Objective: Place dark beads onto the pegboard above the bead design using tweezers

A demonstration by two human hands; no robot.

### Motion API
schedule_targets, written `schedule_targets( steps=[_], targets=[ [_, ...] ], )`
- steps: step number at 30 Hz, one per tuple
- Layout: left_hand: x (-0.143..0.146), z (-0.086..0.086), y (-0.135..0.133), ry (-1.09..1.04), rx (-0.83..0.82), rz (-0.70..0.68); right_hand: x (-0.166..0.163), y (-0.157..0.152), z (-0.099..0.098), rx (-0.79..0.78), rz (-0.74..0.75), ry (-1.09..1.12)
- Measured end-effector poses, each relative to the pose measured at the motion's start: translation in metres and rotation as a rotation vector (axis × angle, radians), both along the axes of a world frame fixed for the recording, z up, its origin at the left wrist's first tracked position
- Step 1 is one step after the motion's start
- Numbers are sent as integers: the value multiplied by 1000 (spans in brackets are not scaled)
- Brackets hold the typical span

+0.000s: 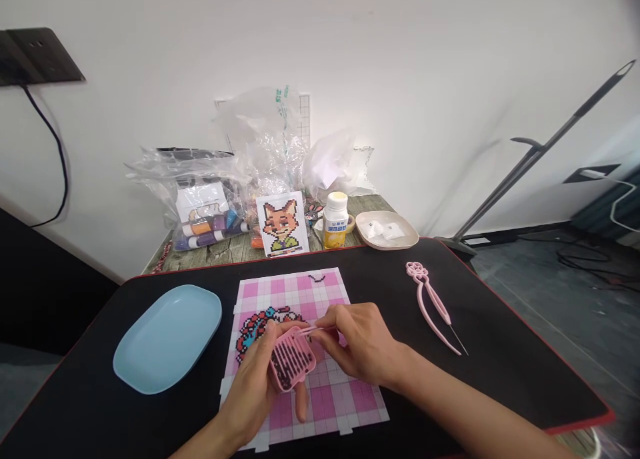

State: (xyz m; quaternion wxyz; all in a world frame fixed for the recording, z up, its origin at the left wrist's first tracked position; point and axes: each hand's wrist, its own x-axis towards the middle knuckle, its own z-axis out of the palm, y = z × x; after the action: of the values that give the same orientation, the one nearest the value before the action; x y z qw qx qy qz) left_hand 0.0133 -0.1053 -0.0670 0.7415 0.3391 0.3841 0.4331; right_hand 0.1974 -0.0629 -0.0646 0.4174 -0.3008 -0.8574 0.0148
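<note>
My left hand (257, 372) is closed around a small pink ridged bead tray (300, 350) and holds it tilted above the pegboard. Dark beads lie in rows between its ridges, with a loose cluster at the lower corner. In my right hand (357, 336), a thin light-pink stick (306, 331) is pinched between thumb and fingers, its tip at the tray's upper edge; I cannot tell what kind of tool it is. Beneath both hands lies the pink-and-white checked pegboard (365, 399). A red, blue and black bead pattern (250, 326) on it is partly covered by my left hand.
To the left sits a blue tray (167, 339); at right lie pink tweezers (433, 306) with a needle-like tip. Behind the black mat (480, 386) stand a fox pattern card (281, 224), a white-and-yellow bottle (335, 222), a cream dish (387, 244) and bagged bead tubes (210, 229).
</note>
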Motion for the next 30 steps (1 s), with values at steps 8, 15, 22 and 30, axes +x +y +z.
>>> schedule_targets(
  steps=[8, 15, 22, 30],
  targets=[
    [2, 1, -5, -50, -67, -23, 17, 26, -9, -167, -236, 90],
    [5, -7, -14, -70, -122, -71, 28, 45, -15, -297, -467, 33],
    [9, 9, -17, 4, -169, -85, 31, 58, -18, -295, -598, -95],
    [9, 8, -19, 50, -174, -91, 25, 63, -21, -371, -701, -194]
  ],
)
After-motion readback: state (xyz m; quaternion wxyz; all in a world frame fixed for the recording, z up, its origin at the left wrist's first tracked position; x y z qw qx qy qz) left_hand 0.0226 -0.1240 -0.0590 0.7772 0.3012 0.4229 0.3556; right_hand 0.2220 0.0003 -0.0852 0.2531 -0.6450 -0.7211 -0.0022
